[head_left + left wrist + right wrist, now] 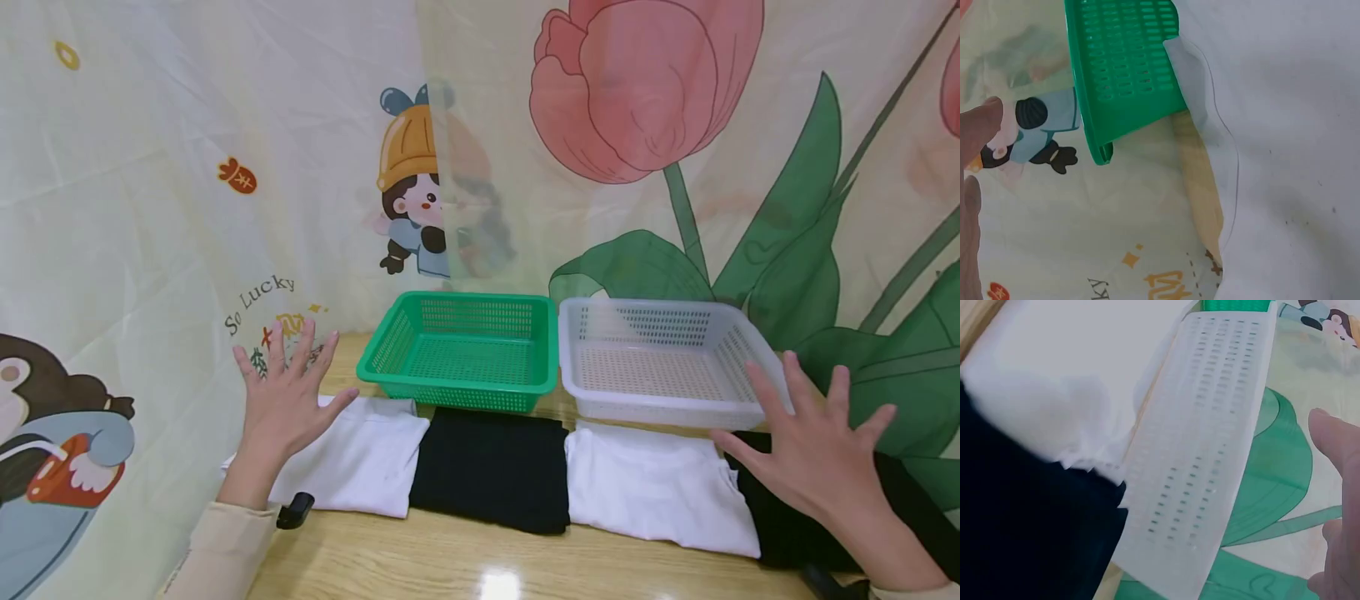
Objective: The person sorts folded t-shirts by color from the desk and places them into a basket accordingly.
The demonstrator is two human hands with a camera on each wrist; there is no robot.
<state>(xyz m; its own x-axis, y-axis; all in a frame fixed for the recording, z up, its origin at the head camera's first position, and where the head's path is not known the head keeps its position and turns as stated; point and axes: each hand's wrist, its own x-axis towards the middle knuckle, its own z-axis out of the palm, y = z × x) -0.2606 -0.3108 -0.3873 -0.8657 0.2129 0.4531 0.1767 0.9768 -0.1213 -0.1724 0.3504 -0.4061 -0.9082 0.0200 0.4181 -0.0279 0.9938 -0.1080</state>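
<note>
My left hand (288, 408) is held up with its fingers spread, over the left end of a row of folded cloths, and holds nothing. Under it lies a folded white cloth (367, 467), which fills much of the left wrist view. A folded black cloth (491, 471) comes beside that, then a second folded white cloth (652, 487). My right hand (825, 458), fingers also spread, hovers over another black cloth (787, 525) at the right end and partly hides it. Behind the row stand a green basket (457, 392) and a white basket (667, 412), side by side.
Everything rests on a light wooden table (405, 558). Close behind the baskets hangs a printed curtain (330, 167) with a tulip and cartoon figures, and it also covers the left side. A dark wrist strap piece (296, 510) sits at my left wrist.
</note>
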